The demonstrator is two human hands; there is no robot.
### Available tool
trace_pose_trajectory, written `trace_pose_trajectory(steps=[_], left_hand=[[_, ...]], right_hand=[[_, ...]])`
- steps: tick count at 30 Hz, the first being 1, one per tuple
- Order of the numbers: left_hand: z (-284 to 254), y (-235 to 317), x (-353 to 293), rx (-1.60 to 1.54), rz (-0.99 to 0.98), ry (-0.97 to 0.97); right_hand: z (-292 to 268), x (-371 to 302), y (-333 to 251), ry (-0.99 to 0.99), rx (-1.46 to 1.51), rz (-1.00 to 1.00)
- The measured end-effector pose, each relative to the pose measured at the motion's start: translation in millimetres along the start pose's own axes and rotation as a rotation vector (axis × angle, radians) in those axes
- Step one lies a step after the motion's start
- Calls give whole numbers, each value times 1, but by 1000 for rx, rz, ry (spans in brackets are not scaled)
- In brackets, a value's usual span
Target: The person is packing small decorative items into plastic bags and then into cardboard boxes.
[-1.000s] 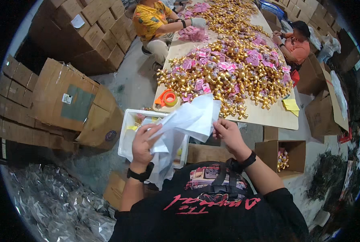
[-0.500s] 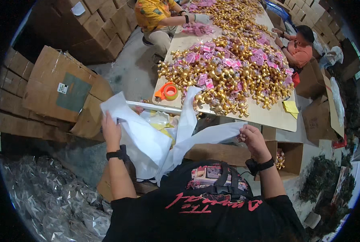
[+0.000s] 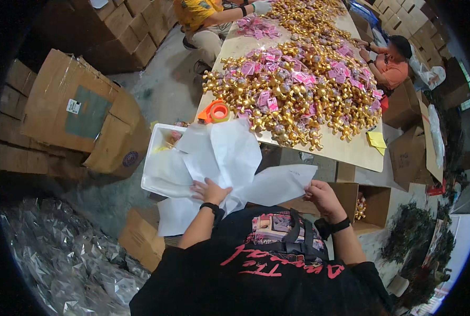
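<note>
White paper-like sheets (image 3: 235,152) fan out, creased, in front of me, partly over a white box (image 3: 147,171) that looks like foam. My left hand (image 3: 213,192) lies on the sheets with its fingers spread, pressing on their middle. Between the thumb and fingers of my right hand (image 3: 323,199), the right end of one long sheet is pinched and held out to the side. Inside the box, some yellow and pinkish contents show at the far left corner; the sheets hide the rest.
Beyond the box stands a table (image 3: 369,163) heaped with golden balloon-animal-like figures (image 3: 298,105) with pink cards. An orange tape dispenser (image 3: 215,111) lies at its near corner. Two people sit at its sides. Cardboard boxes (image 3: 66,105) and clear plastic wrapping (image 3: 66,258) lie at left.
My left hand has let go of the sheet's left edge and moved right onto the middle of the sheets. The sheets now spread farther over the box; my right hand keeps its pinch.
</note>
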State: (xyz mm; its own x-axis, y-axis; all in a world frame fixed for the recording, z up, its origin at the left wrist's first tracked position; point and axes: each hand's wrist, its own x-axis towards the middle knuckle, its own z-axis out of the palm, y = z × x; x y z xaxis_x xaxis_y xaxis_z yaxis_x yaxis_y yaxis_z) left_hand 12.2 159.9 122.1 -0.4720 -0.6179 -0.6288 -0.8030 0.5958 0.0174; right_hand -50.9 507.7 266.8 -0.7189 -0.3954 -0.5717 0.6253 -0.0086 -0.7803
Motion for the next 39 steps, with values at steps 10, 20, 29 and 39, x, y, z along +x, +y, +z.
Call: trace_pose_trajectory(steps=[10, 20, 29, 39], left_hand=[[85, -135, 175, -76, 210, 200], [-30, -27, 136, -718, -174, 459], [-90, 123, -91, -745, 1423, 231], [-102, 289, -251, -270, 1854, -425]], right_hand=[[-49, -75, -71, 228, -103, -172], [-106, -195, -128, 598, 150, -714], [-123, -278, -144, 781, -16, -917], [-200, -445, -86, 1024, -574, -850]])
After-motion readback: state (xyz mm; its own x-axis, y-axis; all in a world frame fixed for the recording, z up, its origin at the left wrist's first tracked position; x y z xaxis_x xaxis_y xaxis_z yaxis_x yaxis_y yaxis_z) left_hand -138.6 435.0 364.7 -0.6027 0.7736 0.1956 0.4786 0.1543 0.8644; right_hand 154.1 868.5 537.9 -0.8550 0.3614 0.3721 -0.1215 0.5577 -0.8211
